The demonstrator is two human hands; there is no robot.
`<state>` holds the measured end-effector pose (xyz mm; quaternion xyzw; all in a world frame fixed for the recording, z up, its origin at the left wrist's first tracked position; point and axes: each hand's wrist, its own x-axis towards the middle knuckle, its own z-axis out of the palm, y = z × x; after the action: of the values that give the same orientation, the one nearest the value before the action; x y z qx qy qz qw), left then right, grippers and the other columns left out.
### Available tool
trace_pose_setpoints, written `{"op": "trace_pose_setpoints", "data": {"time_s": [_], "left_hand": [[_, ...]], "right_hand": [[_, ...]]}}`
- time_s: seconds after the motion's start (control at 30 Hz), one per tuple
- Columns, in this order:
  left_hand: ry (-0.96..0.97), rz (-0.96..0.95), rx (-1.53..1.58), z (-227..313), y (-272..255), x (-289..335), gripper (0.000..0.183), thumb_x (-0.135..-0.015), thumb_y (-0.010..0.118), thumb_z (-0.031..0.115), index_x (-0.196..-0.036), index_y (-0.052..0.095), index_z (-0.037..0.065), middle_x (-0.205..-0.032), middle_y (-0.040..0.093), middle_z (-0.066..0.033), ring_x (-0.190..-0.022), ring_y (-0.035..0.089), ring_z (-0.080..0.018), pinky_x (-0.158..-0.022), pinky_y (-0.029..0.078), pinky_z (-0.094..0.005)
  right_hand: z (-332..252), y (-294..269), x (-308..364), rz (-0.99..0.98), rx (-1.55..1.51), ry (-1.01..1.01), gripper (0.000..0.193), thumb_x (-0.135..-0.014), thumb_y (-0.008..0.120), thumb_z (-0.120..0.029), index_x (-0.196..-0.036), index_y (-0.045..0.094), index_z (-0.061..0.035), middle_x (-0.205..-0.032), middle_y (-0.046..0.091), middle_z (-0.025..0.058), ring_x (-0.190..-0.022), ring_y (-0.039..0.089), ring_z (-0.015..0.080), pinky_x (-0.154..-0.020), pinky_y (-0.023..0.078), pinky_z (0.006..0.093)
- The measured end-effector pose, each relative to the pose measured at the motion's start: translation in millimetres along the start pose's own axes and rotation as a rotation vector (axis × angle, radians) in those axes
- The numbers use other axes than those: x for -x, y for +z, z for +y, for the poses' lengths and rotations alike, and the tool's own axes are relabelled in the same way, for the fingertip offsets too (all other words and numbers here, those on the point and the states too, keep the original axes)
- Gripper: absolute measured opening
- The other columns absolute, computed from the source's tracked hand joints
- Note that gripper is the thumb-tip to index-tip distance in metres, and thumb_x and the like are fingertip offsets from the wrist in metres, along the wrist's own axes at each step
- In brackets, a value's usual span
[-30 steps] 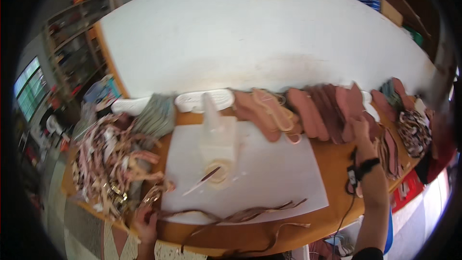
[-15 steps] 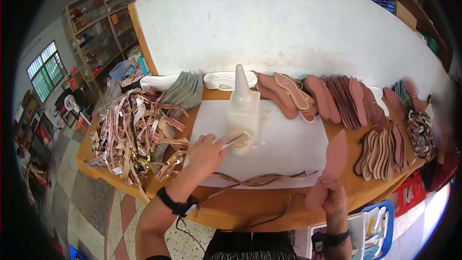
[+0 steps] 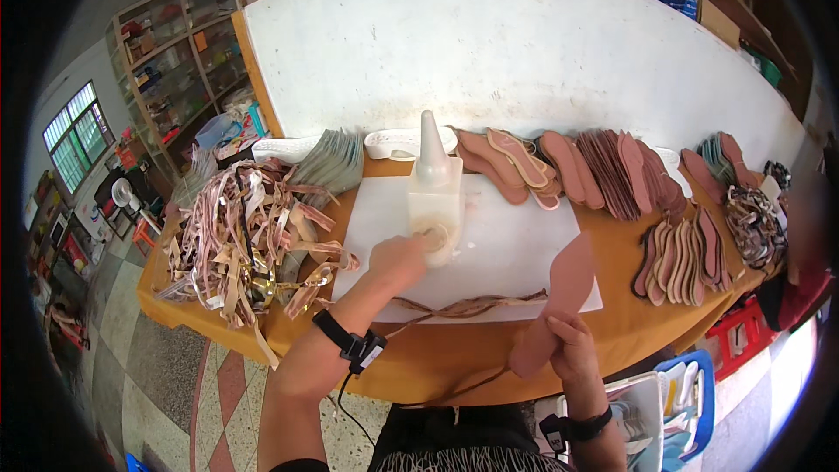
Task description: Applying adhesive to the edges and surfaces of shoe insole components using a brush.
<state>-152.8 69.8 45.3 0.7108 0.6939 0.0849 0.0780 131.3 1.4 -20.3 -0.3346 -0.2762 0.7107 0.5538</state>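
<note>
My left hand is closed at the round opening low on the front of a cream-white plastic bottle with a tall cone top. A thin brush-like stick in its fingers is mostly hidden now; the earlier picture shows it better. Pinched by its edge in my right hand is a pinkish-brown insole, held tilted over the front right of the white board. Twisted brown strips lie along the board's near edge. Another thin brown strip runs by the insole's lower end.
Tangled pink and tan straps pile up at the left, beside stacked grey-green pieces. White soles and rows of insoles line the back. More insoles stand at the right. Below the table's edge is a bin.
My left hand has moved right, up to the bottle's opening, taking the stick there. My right hand has come left with the insole. The view has shifted slightly.
</note>
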Motion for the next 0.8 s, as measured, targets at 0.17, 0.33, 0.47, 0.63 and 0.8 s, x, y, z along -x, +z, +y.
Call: {"op": "trace_pose_setpoints", "data": {"time_s": [0.17, 0.33, 0.47, 0.63, 0.8], "left_hand": [[-0.008, -0.054, -0.078, -10.2, -7.1, 9.8, 0.03, -0.075, 0.046, 0.009, -0.104, 0.054, 0.012, -0.082, 0.061, -0.0164, -0.08, 0.058, -0.0335, -0.066, 0.045, -0.042], [-0.031, 0.043, -0.023, -21.7, -7.7, 28.3, 0.027, -0.079, 0.046, 0.013, -0.105, 0.053, 0.013, -0.08, 0.061, -0.0149, -0.078, 0.058, -0.0321, -0.065, 0.044, -0.0426], [0.03, 0.078, -0.106, -26.2, 2.2, 40.9, 0.032, -0.077, 0.045, 0.008, -0.108, 0.049, 0.01, -0.082, 0.058, -0.0165, -0.075, 0.058, -0.0337, -0.065, 0.046, -0.0418], [0.03, 0.17, -0.117, -37.8, 12.3, 49.0, 0.032, -0.075, 0.046, 0.004, -0.107, 0.049, 0.01, -0.081, 0.057, -0.0167, -0.078, 0.057, -0.034, -0.066, 0.046, -0.0418], [0.054, 0.234, -0.062, -42.6, 11.9, 54.8, 0.03, -0.076, 0.05, 0.002, -0.106, 0.052, 0.007, -0.086, 0.058, -0.0167, -0.078, 0.055, -0.0327, -0.066, 0.044, -0.0414]], "right_hand": [[12.0, 6.1, -2.9, -0.008, -0.042, 0.009, 0.022, -0.08, 0.051, 0.0, -0.101, 0.05, -0.0001, -0.095, 0.055, 0.0068, -0.088, 0.054, 0.0182, -0.079, 0.043, 0.0301], [22.5, 8.9, -8.8, -0.016, -0.058, 0.04, 0.022, -0.081, 0.05, -0.001, -0.102, 0.05, -0.0004, -0.095, 0.055, 0.0072, -0.088, 0.054, 0.0182, -0.079, 0.043, 0.0301], [23.6, 8.9, -13.4, -0.053, -0.115, 0.113, 0.022, -0.081, 0.05, -0.001, -0.103, 0.051, 0.0005, -0.095, 0.055, 0.0076, -0.087, 0.054, 0.0188, -0.079, 0.043, 0.0303], [27.2, 11.5, -20.8, -0.092, -0.066, 0.103, 0.02, -0.08, 0.051, -0.001, -0.1, 0.052, 0.0004, -0.093, 0.056, 0.0078, -0.086, 0.055, 0.0186, -0.077, 0.045, 0.0302], [33.2, 9.3, -23.1, -0.103, -0.042, 0.085, 0.019, -0.079, 0.053, 0.001, -0.097, 0.053, -0.0003, -0.091, 0.057, 0.0068, -0.086, 0.055, 0.0175, -0.076, 0.045, 0.0299]]}}
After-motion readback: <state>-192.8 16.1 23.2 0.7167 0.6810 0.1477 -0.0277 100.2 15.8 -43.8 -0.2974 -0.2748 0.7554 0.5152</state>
